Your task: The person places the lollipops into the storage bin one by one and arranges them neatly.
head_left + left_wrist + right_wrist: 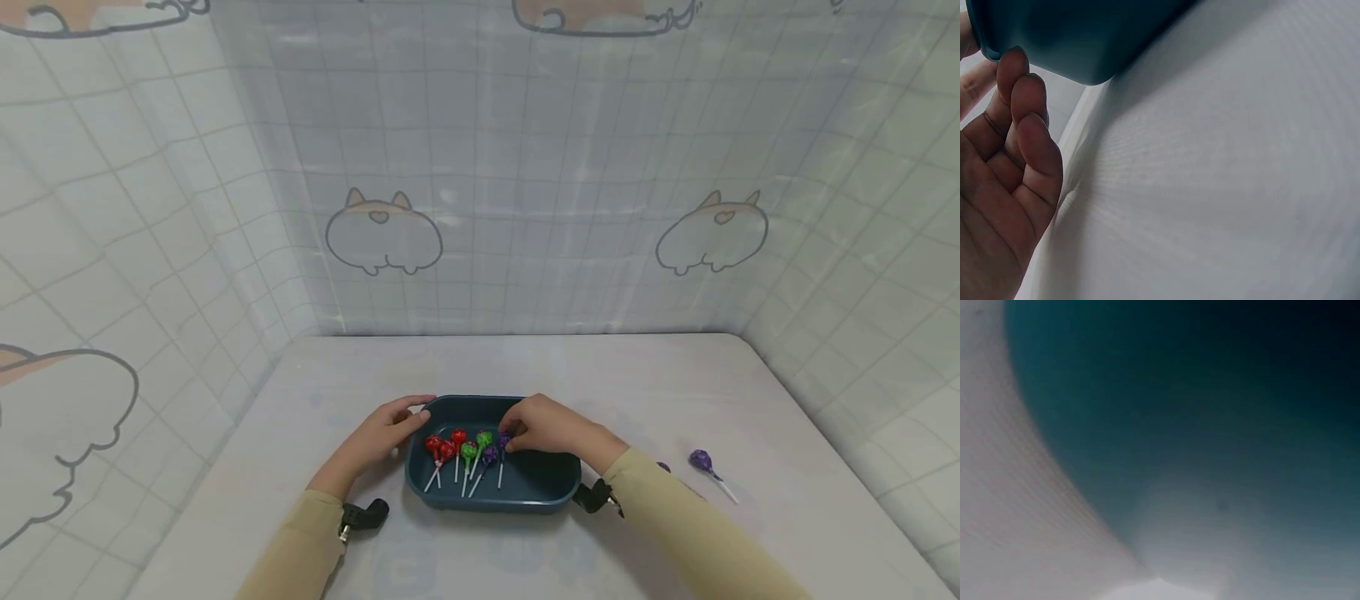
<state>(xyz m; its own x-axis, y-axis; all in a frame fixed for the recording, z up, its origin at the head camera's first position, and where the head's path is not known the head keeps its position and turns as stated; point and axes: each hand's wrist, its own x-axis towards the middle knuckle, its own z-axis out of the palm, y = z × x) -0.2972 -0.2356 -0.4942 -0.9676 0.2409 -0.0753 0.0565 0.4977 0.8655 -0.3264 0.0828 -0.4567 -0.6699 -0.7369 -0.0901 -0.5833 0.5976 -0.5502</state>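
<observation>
A dark teal plastic container (495,505) with rounded corners rests on the table. At its left end my left hand (385,433) holds the rim, thumb on the edge; the left wrist view shows my left fingers (1035,144) bent beside the container's outer wall (1091,56). Over the container's right half, my right hand (546,425) pinches a purple lollipop (501,467) near its head, stick pointing toward me. Left of it lie red lollipops (433,444), green lollipops (468,452) and another purple lollipop (490,455). The right wrist view is filled by the blurred container wall (1147,425); that hand is hidden there.
Right of the container, a loose purple lollipop (701,460) lies on the white table (360,367). Another purple head (663,467) peeks out behind the right sleeve (667,508). White grid-patterned curtains (547,167) surround the table at the back and both sides.
</observation>
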